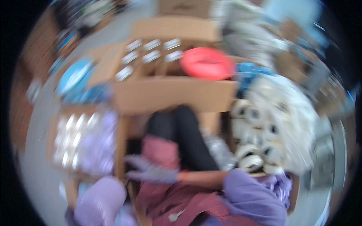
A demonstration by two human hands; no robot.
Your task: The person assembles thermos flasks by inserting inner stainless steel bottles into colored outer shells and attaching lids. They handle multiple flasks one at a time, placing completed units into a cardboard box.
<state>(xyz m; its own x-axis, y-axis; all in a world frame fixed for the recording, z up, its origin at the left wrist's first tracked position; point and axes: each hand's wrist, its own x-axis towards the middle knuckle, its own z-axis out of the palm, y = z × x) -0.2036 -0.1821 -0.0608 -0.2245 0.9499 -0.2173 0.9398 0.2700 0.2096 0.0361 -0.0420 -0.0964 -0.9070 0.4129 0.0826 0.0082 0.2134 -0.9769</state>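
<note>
My right forearm, in a purple sleeve with a red band at the wrist, reaches across from the lower right. My right hand (152, 171), in a pale lilac-grey glove, has its fingers spread and pointing left, with nothing visible in them. It is over my lap, nearest the inner edge of a left-hand carton (122, 150). A smooth, pale lilac rounded cylinder (100, 201) stands out at the lower left; blur hides exactly what it is. My left hand cannot be made out; whether it holds the cylinder is hidden.
Ahead stands a large open carton (173, 94) with white-topped items and a red round piece (207, 63). White rolls or rings (250, 162) and a clear plastic bag (286, 113) are at right. A left box holds shiny white pieces (73, 135) and lilac wrapped items (100, 143).
</note>
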